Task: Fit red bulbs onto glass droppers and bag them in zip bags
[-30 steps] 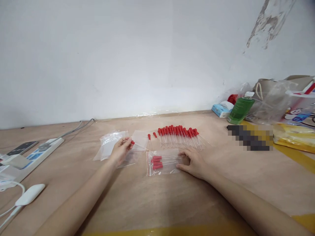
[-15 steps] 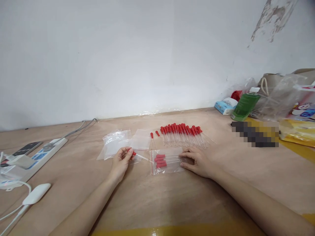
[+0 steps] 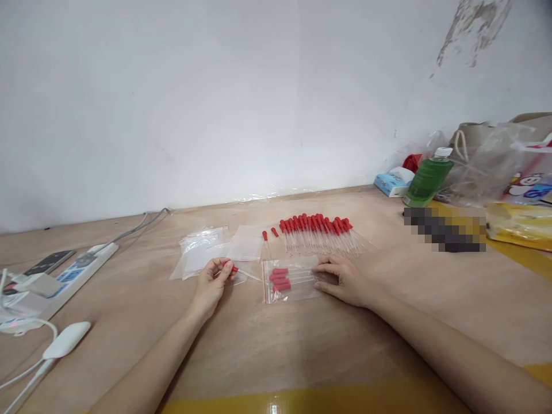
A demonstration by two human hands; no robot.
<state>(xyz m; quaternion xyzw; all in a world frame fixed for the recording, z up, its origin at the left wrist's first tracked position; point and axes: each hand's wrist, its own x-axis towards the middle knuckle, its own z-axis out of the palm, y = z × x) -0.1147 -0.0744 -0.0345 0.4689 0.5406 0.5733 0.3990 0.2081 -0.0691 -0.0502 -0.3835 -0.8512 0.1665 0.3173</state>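
Pinched by its red rubber bulb, a glass dropper [image 3: 247, 274] is in my left hand [image 3: 211, 287], its clear tube pointing right. The tip lies close to the red-striped left end of a clear zip-lock bag [image 3: 297, 292]. Several droppers with red bulbs are inside this bag, bulbs toward the left. My right hand [image 3: 347, 283] grips the bag's right end between thumb and fingers. Behind the bag lies a row of loose droppers [image 3: 317, 226], with two more set apart at its left. A stack of clear bags [image 3: 202, 251] is beyond my left hand.
On the left are a power strip [image 3: 81, 273], a dark phone [image 3: 49, 263] and a white adapter [image 3: 66, 340] with cables. A green bottle [image 3: 428, 179], a tissue pack [image 3: 392, 183] and plastic bags [image 3: 478, 167] stand at the right, by the wall.
The whole view has shifted slightly. My left hand still pinches the dropper, its tip now a little left of the bag's edge; my right hand stays on the bag.
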